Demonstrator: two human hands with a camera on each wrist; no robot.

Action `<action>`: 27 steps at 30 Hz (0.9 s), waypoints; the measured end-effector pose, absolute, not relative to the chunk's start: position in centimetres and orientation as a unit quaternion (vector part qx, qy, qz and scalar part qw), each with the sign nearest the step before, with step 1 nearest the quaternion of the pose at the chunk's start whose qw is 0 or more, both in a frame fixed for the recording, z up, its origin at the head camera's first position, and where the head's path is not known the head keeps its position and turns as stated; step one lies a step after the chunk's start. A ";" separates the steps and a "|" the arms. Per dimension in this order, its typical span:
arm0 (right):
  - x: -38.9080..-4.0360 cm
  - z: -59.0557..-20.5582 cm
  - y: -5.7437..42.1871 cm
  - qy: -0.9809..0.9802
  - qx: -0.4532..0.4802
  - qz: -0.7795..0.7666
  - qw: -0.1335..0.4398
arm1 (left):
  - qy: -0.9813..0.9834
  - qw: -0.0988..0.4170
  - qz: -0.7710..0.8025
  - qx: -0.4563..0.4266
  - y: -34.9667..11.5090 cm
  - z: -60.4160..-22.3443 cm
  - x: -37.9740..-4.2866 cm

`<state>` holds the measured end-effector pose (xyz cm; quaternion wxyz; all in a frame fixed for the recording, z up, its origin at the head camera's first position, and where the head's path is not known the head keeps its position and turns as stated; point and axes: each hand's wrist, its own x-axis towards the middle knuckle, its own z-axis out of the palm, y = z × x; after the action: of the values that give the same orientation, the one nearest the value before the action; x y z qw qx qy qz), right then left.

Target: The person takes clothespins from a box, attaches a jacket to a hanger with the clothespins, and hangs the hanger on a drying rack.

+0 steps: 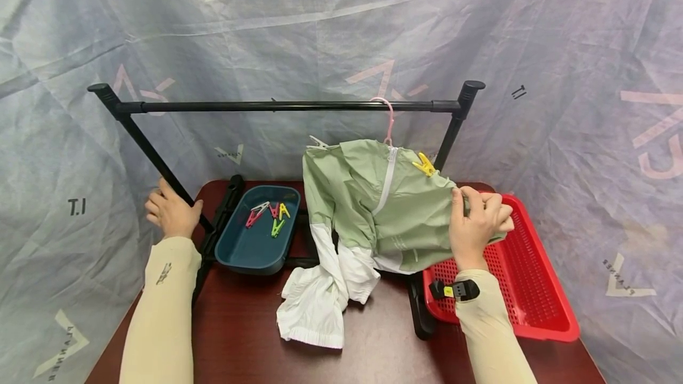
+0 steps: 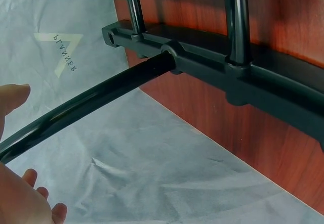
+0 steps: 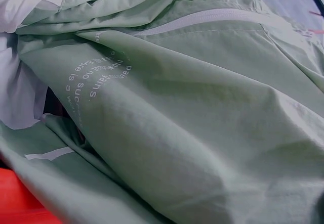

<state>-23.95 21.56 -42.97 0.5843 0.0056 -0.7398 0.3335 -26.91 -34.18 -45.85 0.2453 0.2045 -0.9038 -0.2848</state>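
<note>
A green and white zip jacket (image 1: 352, 194) hangs from a pink hanger (image 1: 391, 120) on a black clothes rack (image 1: 299, 106). My right hand (image 1: 475, 224) grips the jacket's right-hand part and holds it out sideways; green cloth fills the right wrist view, where that hand is not visible. A yellow clothespin (image 1: 425, 165) sits on the right shoulder, a white clothespin (image 1: 318, 143) on the left one. At the rack's left post (image 2: 91, 100), my left hand (image 1: 173, 212) has the bar between its spread thumb and loose fingers.
A blue tray (image 1: 251, 259) with several coloured clothespins (image 1: 277, 228) stands inside the rack, on the left. At right, partly under the jacket, is a red basket (image 1: 549, 289). The white sleeve end (image 1: 315, 307) lies on the brown table (image 1: 240, 325).
</note>
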 end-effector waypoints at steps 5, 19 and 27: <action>-23.7 -43.0 21.5 -0.746 0.004 0.337 0.574 | -0.911 0.228 -0.281 0.200 -34.2 -45.8 -26.6; -23.4 -43.1 21.4 -0.758 -0.009 0.329 0.563 | -0.909 0.227 -0.293 0.193 -33.9 -45.9 -26.0; -23.3 -43.3 21.5 -0.759 -0.002 0.315 0.570 | -0.909 0.244 -0.286 0.183 -33.4 -46.3 -25.5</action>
<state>-23.30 21.47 -43.33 0.5699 -0.0022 -0.7591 0.3145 -25.53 -33.36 -46.34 0.2436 0.1825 -0.9086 -0.2859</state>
